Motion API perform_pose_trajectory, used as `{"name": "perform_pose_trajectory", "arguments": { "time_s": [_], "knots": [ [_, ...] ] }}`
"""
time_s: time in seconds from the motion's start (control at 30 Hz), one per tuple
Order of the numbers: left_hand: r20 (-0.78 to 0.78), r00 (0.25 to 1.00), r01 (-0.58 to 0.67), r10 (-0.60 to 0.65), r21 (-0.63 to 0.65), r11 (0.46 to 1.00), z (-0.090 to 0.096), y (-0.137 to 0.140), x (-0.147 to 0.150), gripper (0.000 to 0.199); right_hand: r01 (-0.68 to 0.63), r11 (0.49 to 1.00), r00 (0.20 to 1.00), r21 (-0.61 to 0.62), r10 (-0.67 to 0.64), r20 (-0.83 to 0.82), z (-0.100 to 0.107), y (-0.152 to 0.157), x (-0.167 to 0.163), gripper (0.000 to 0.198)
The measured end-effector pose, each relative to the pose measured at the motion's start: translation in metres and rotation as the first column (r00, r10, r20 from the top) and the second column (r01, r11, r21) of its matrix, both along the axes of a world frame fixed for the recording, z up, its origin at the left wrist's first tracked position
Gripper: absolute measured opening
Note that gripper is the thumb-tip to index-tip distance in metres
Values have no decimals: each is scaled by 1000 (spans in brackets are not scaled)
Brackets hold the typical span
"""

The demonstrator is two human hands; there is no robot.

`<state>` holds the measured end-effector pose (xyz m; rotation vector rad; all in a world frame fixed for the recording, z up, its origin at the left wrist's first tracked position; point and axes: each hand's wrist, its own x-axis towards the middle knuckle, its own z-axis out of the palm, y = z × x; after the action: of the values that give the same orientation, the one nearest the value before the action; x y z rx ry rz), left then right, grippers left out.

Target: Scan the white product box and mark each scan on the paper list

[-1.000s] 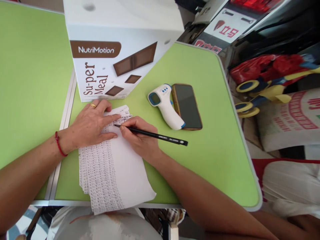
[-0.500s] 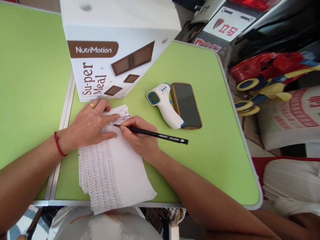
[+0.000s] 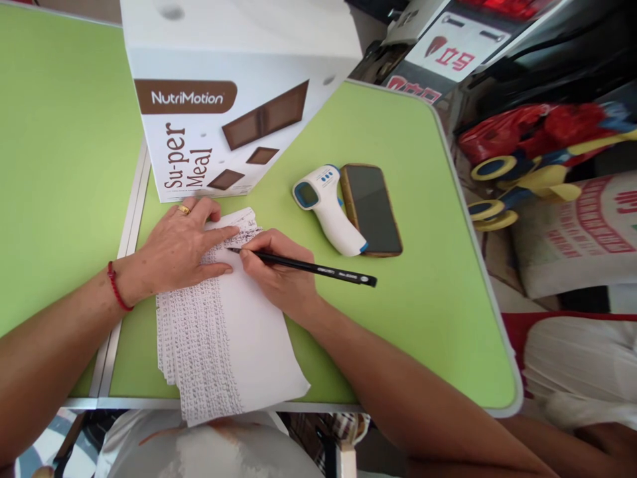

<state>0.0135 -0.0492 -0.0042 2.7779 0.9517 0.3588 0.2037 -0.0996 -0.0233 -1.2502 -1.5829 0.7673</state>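
Observation:
A stack of white paper sheets (image 3: 259, 345) lies on the green table, its left part covered with dense rows of small handwriting. My left hand (image 3: 182, 249) rests flat across the upper left of the sheets, fingers spread, a gold ring on one finger. Pinched in my right hand (image 3: 281, 269) is a black pen (image 3: 318, 269), its tip at the paper close to my left fingers. The pen's rear end slants out to the right. My right hand leans on the top sheet's right edge.
A white NutriMotion box (image 3: 199, 133) stands just beyond the sheets. To the right, a white-and-blue infrared thermometer (image 3: 331, 212) leans against a dark phone (image 3: 373, 209). Past the table edge (image 3: 480, 265) are a woven sack (image 3: 587, 232), a red bag (image 3: 537, 133) and another person's arm (image 3: 562, 441).
The pen's rear end has shifted very slightly to the right and up as my right hand moves a little. My left hand and the sheets stay essentially in place.

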Motion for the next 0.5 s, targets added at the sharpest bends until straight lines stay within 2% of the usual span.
{"name": "perform_pose_trajectory", "arguments": {
  "time_s": [0.5],
  "knots": [
    [-2,1000,-5,5,-8,1000,0,0,0,45,10,1000,1000,3,-10,-16,-1,0,0,13]
  ]
}}
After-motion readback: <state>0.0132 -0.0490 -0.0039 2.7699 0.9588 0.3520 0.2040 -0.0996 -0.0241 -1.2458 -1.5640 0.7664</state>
